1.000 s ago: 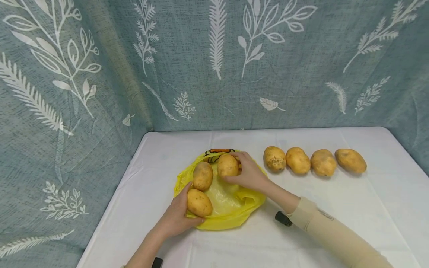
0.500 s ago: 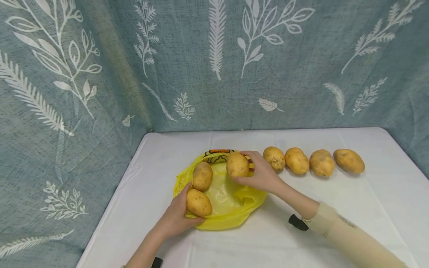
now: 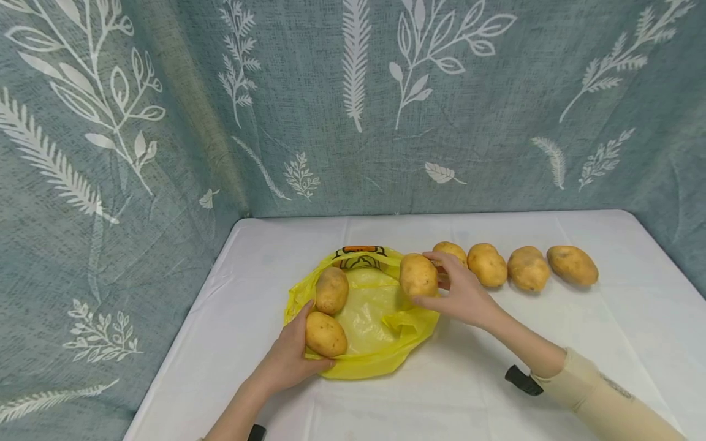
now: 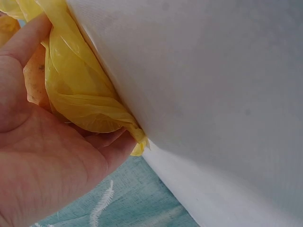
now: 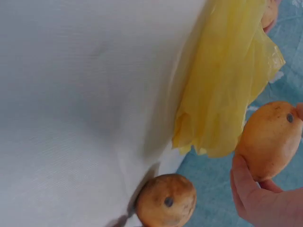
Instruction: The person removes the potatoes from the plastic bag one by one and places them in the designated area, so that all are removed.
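Note:
A yellow plastic bag (image 3: 366, 367) lies spread open on the white table, with two potatoes (image 3: 333, 290) at its left side. My left hand (image 3: 292, 352) grips the bag's left edge beside the nearer potato (image 3: 326, 334). The left wrist view shows that hand's thumb over the yellow plastic (image 4: 80, 80). Above the bag's right rim, my right hand (image 3: 466, 291) holds another potato (image 3: 418, 275) between thumb and fingers. This potato (image 5: 270, 139) shows a dark spot in the right wrist view, apart from the table.
Several potatoes stand in a row to the right of the bag: one (image 3: 449, 251) partly hidden by my right hand, then others (image 3: 488, 265) reaching to the rightmost potato (image 3: 572, 265). A blue leaf-patterned curtain (image 3: 386, 153) hangs along the back and left of the white table (image 3: 231, 318).
My right hand has moved to the right with its potato, from the middle of the bag to its right rim. My left hand and the potatoes in the bag have stayed in place.

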{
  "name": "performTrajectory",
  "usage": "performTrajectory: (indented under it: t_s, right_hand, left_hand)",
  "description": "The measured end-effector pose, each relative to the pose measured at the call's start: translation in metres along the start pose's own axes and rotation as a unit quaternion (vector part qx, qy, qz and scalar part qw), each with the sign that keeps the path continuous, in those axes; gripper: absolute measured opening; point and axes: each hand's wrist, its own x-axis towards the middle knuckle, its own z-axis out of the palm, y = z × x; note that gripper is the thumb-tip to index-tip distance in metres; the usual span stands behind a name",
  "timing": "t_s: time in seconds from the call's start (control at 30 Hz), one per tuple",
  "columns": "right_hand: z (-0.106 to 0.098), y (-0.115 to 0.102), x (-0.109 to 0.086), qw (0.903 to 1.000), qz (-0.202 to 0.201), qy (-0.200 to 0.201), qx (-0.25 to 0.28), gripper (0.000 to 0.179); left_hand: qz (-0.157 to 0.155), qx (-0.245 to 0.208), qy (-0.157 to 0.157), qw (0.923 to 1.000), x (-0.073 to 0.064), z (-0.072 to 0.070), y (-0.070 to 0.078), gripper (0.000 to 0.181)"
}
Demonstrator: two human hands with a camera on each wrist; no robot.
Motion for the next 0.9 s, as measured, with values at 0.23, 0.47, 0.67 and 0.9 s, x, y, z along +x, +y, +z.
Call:
performTrajectory:
  t_s: [0.23, 0.47, 0.67, 0.9]
  right_hand:
    - [-0.011, 0.009, -0.011, 1.0000, -0.002, 0.007, 0.006, 0.080]
    - [-0.020, 0.018, -0.023, 0.9998, 0.008, 0.019, -0.002, 0.079]
    - [-0.028, 0.026, -0.032, 0.9995, 0.010, 0.027, -0.015, 0.079]
    - [-0.032, 0.032, -0.041, 0.9992, 0.007, 0.035, -0.020, 0.078]
  left_hand:
    - [-0.006, -0.001, -0.002, 1.0000, -0.002, -0.002, 0.004, 0.113]
    - [-0.006, 0.001, -0.004, 1.0000, -0.001, -0.002, 0.004, 0.113]
    - [0.000, 0.006, 0.000, 1.0000, 0.000, -0.001, 0.001, 0.114]
    - [0.003, 0.004, 0.000, 1.0000, 0.000, 0.000, 0.001, 0.114]
